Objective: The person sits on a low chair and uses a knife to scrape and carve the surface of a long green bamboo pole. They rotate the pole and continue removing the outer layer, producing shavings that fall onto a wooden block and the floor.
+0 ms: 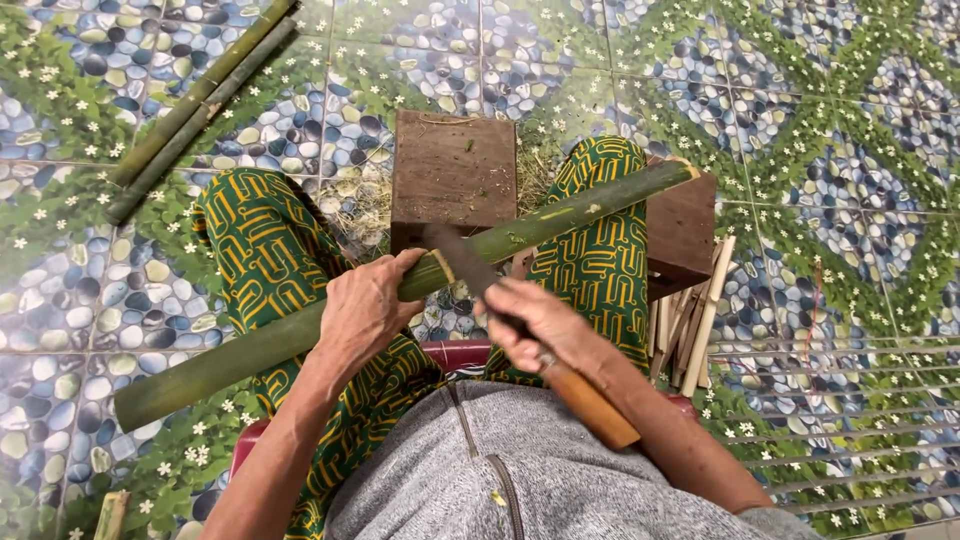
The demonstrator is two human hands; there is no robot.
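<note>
the left hand (362,308) is curled tight around a long green bamboo pole (560,217), gripping it about midway along. the right hand (535,322) is closed around the knife (520,325), whose broad dark blade meets the pole just beside the left hand's fingers while its smooth orange wooden handle (592,403) runs back along the forearm. the pole is round and glossy, with pale scraped streaks, and lies slantwise across both knees: its far end reaches past the right knee, its near end juts out over the floor beyond the left thigh. under the pole's middle, between the knees, stands a dark, rough, square-edged wooden block (453,170), with dry shavings (360,200) scattered beside it. beyond the pole's far end a bundle of pale flat bamboo strips (693,325) leans. well away from the pole, two more green poles (195,105) lie on the pebble-patterned tile floor (830,150), which stays open on that side.
</note>
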